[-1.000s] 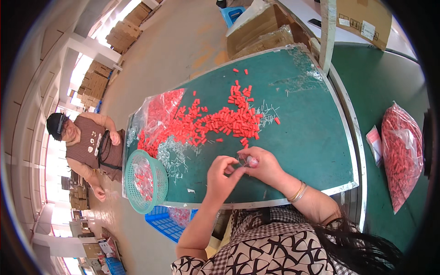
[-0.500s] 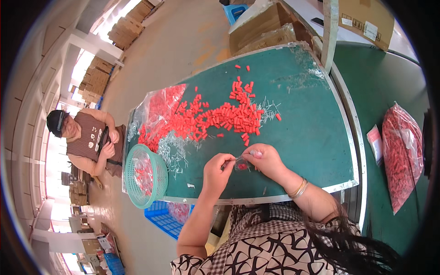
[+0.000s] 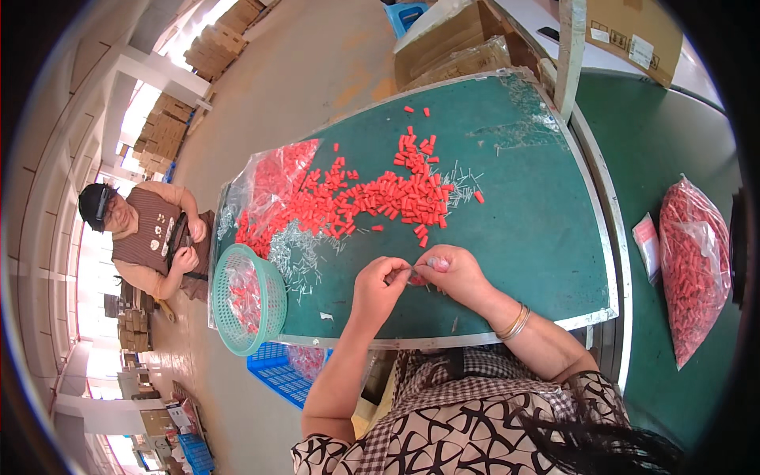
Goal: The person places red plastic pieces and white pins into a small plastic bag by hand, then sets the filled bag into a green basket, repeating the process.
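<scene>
The left fingers (image 3: pixel 395 267) pinch together, on what I cannot tell; just beside, the right fingers (image 3: pixel 440 277) curl closed around a small red-and-clear bag (image 3: pixel 437 264). Beyond them, red caps (image 3: pixel 408 195) lie on the desk (image 3: pixel 538 237); farther left stands a green basket (image 3: pixel 275 302).

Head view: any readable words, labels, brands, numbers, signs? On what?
None legible.
White labels on the upper-right cardboard box: too small to read.
Dark printed marks beside them: too small.
Pale markings on the brown striped apron at left: too blurred.
</scene>
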Tool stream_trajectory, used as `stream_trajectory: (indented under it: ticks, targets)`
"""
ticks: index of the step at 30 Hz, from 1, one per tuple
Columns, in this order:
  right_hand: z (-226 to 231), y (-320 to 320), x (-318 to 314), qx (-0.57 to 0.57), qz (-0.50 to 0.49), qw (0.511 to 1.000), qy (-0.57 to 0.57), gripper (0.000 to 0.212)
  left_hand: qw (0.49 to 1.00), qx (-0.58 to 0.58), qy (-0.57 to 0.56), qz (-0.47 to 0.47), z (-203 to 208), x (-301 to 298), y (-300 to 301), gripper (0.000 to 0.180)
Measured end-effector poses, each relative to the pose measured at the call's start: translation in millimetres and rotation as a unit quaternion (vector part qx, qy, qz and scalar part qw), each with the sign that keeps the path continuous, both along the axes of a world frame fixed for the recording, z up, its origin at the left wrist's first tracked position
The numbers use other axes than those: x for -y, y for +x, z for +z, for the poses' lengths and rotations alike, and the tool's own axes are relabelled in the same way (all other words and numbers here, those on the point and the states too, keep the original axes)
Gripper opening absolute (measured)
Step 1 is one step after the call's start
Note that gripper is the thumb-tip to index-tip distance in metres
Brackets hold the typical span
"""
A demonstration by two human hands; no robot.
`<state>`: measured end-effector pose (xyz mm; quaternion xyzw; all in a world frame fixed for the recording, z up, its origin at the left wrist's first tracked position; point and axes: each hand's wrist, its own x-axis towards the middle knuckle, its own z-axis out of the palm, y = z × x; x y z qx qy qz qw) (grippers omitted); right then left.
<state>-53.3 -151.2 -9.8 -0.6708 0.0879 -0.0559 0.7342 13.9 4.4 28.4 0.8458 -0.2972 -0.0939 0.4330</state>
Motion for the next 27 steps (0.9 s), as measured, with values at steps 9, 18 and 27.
stream_trajectory:
  ticks: [9,18,27]
  targets:
    - [3,-3,3,0.023,-0.011,0.999,-0.043,0.008,0.998,-0.064,-0.004,0.009,-1,3,-1,0.003]
    - [3,2,-1,-0.019,0.019,1.0,0.017,0.007,0.99,-0.125,0.005,0.064,-7,-22,8,0.006]
    - [-6,1,-3,-0.078,0.108,0.982,0.137,0.008,0.975,-0.222,-0.011,0.006,-8,-44,1,0.011]
